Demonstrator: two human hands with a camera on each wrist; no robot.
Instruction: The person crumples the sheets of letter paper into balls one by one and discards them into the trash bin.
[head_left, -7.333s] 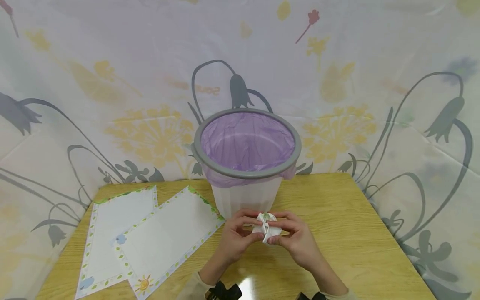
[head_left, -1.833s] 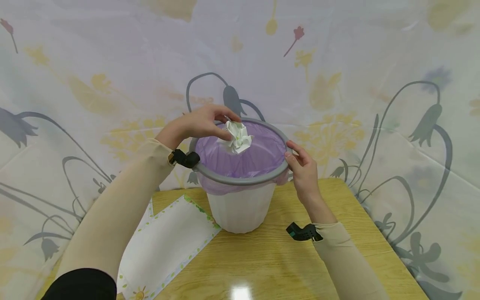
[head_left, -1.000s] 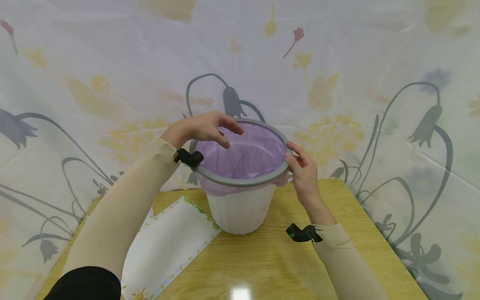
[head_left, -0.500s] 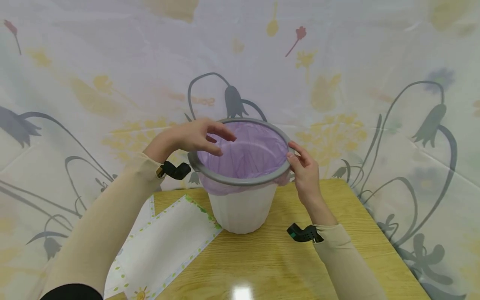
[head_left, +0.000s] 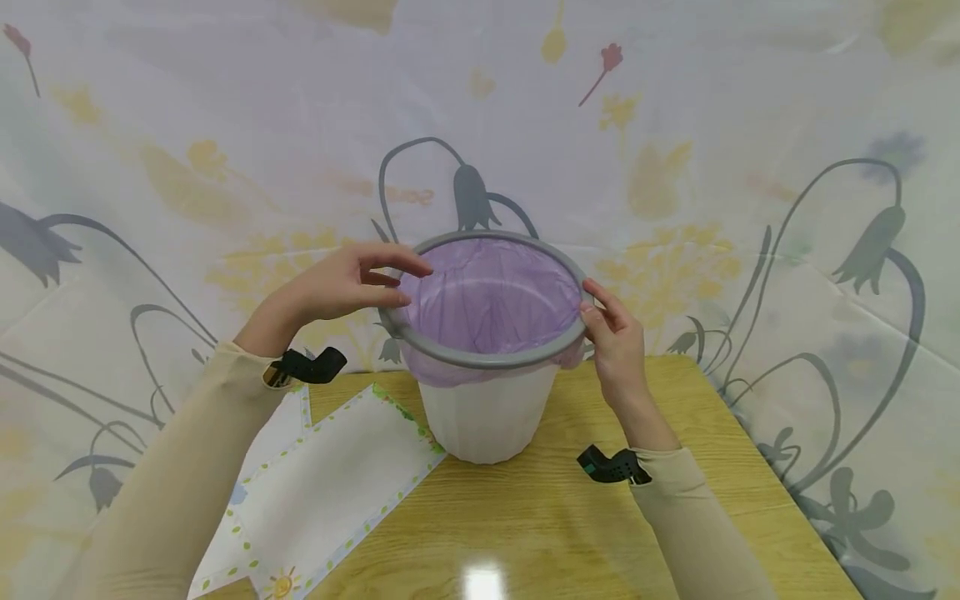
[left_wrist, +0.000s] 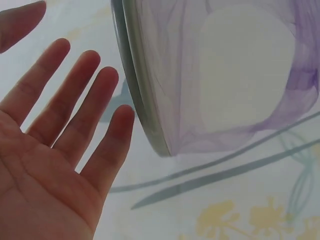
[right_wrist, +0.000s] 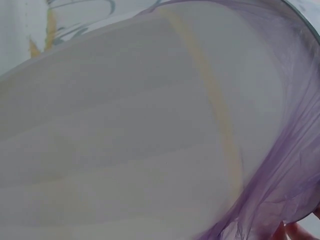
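Observation:
A white trash bin [head_left: 483,421] with a grey rim [head_left: 491,360] stands upright on the table, lined with a purple bag [head_left: 487,300]. My left hand [head_left: 330,287] hovers at the rim's left side, nothing in it. In the left wrist view that hand [left_wrist: 55,170] shows spread fingers beside the rim [left_wrist: 132,75]. On the other side, my right hand [head_left: 618,350] pinches the rim between thumb and fingers. The right wrist view is filled by the bin's wall [right_wrist: 125,145], with fingertips [right_wrist: 297,232] just showing at the lower right corner. The bottom of the bag is hidden.
Two white sheets of paper with leafy borders overlap left of the bin; the upper sheet [head_left: 337,483] lies close to its base. The wooden table [head_left: 675,417] ends at a flower-printed cloth [head_left: 675,125] behind and at both sides.
Earlier both hands crumpled paper. My left hand then held the paper ball over the bin and let it go; it is out of sight. The left hand has since drawn left; the right stays on the rim.

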